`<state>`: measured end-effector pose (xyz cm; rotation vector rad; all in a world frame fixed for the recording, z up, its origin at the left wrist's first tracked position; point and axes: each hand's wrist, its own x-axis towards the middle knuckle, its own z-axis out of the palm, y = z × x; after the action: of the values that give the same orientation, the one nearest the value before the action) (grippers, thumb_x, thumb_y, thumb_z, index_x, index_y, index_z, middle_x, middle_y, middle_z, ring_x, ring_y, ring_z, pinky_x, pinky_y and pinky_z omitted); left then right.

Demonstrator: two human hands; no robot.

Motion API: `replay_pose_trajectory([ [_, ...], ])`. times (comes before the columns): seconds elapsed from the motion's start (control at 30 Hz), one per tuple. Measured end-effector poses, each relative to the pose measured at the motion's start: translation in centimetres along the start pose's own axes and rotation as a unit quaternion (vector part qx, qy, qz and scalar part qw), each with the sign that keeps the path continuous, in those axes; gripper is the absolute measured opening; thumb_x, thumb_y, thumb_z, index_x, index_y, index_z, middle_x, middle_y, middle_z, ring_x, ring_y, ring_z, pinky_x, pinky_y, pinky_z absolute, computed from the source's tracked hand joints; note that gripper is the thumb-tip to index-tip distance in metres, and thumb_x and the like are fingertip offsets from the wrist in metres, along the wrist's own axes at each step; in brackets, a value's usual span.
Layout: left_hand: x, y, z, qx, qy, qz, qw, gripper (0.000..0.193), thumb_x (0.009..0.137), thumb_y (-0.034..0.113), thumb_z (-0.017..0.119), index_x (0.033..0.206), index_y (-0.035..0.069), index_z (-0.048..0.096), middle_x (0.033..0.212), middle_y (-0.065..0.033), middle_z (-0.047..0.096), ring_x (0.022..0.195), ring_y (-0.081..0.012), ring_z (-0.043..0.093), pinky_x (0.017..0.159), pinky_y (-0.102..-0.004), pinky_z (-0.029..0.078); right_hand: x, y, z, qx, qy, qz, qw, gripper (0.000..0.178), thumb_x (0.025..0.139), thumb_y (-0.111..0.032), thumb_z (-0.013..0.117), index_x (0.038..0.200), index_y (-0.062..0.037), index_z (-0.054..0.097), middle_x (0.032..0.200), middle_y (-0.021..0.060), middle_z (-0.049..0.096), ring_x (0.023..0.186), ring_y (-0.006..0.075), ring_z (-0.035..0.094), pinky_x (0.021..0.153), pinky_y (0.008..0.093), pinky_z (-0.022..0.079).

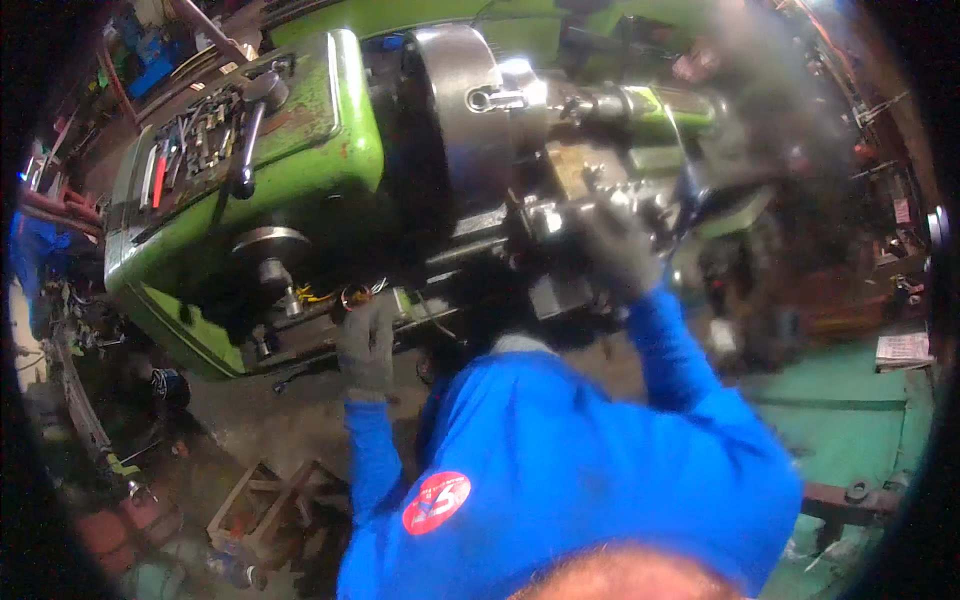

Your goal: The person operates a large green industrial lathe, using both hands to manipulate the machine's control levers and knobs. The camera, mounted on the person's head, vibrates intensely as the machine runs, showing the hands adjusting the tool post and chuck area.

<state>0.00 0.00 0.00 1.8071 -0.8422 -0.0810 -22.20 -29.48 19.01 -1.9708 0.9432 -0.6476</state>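
A green metal lathe (355, 150) stretches across the upper half of the view. Its large round steel chuck (465, 110) sits right of the headstock. My left hand (367, 350), in a grey glove, is at the front edge below the headstock. Its fingers look closed around something small that I cannot make out, beside a few yellow wires (315, 297). My right hand (618, 250), also gloved, is over the carriage (555, 222), right of the chuck. Blur and dark metal parts hide its fingertips, so its grip does not show.
Several wrenches and small tools (205, 135) lie on top of the headstock, beside a lever with a long handle (252, 140). A handwheel (272, 240) juts from the headstock's front. A wooden frame (265, 505) lies on the floor at lower left. Green sheet metal (840, 410) stands at right.
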Motion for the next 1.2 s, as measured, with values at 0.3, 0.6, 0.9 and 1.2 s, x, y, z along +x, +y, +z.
replay_pose_trajectory([
  [0.3, 27.3, 12.6, 6.5, 0.168, 0.134, 0.250, 0.944, 0.025, 0.091, 0.023, 0.069, 0.113, 0.010, 0.068, 0.109, -0.0120, 0.070, 0.102, -0.0330, 0.066, 0.089, -0.0468, 0.051, 12.0, 0.4, -23.0, -0.112, 0.152, -0.079, 0.979, 0.033, 0.101, -0.025, 0.066, 0.123, -0.0007, 0.068, 0.093, 0.0008, 0.068, 0.085, 0.0073, 0.057, 0.075, 0.0245, 0.047],
  [0.6, 31.3, 10.2, 7.6, 0.540, 0.175, 0.171, 0.806, 0.036, 0.087, 0.040, 0.071, 0.110, 0.011, 0.070, 0.120, -0.0129, 0.067, 0.113, -0.0334, 0.062, 0.095, -0.0485, 0.049, 29.8, 13.5, -20.7, -0.332, -0.100, -0.015, 0.938, 0.054, 0.097, -0.046, 0.064, 0.124, 0.0011, 0.066, 0.120, 0.0212, 0.069, 0.111, 0.0274, 0.067, 0.096, 0.0414, 0.050],
  [0.9, 31.5, 9.7, 7.4, 0.581, 0.141, 0.170, 0.783, 0.032, 0.088, 0.031, 0.072, 0.113, 0.011, 0.070, 0.121, -0.0148, 0.067, 0.117, -0.0339, 0.061, 0.102, -0.0477, 0.046, 35.0, 17.2, -11.0, -0.091, -0.223, 0.022, 0.970, 0.051, 0.099, -0.043, 0.061, 0.130, -0.0020, 0.064, 0.124, 0.0193, 0.069, 0.112, 0.0295, 0.067, 0.094, 0.0408, 0.051],
  [1.2, 30.8, 10.8, 7.8, 0.579, 0.137, 0.154, 0.789, 0.032, 0.088, 0.032, 0.071, 0.113, 0.011, 0.070, 0.120, -0.0130, 0.068, 0.116, -0.0323, 0.062, 0.100, -0.0453, 0.049, 33.7, 13.9, -9.3, -0.391, -0.183, -0.186, 0.883, 0.029, 0.087, -0.034, 0.070, 0.101, -0.0076, 0.071, 0.096, 0.0225, 0.071, 0.095, 0.0420, 0.068, 0.084, 0.0482, 0.054],
])
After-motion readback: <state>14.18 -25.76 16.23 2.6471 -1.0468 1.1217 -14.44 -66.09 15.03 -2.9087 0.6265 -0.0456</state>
